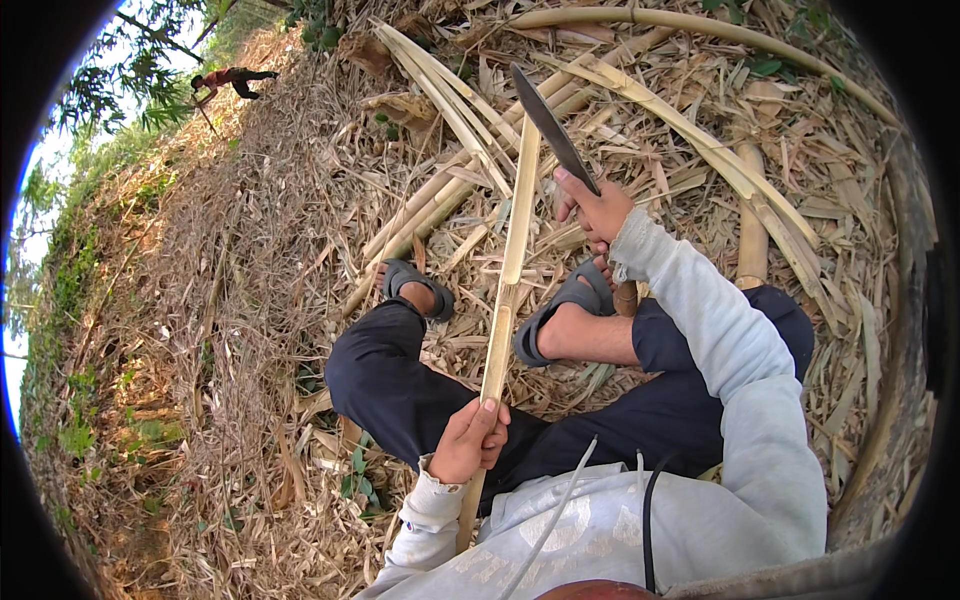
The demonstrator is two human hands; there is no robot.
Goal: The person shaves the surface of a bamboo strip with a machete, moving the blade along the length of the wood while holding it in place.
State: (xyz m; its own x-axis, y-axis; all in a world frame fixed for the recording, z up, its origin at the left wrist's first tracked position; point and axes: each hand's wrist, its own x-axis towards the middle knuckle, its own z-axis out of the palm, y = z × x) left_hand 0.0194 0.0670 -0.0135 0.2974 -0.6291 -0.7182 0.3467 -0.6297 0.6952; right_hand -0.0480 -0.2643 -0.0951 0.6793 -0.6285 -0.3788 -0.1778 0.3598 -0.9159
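Observation:
My left hand (470, 440) is closed around the near part of a long split bamboo piece (518, 225), which shows its hollow inner side and a node partway along. The piece runs away from me between my feet, and its lower end passes beside my body. My right hand (600, 210) grips a machete; the handle is mostly hidden by the fingers. The dark machete blade (552, 130) points up and to the left, a little right of the bamboo's far end. A gap shows between my right hand and the bamboo piece.
Split bamboo lengths (450, 100) lie at the upper middle, with more split strips (690, 135) to the right. Whole poles (430, 205) lie beyond my sandalled feet (575, 310). Dry leaves cover the ground. Another person (232, 82) is far off at the upper left.

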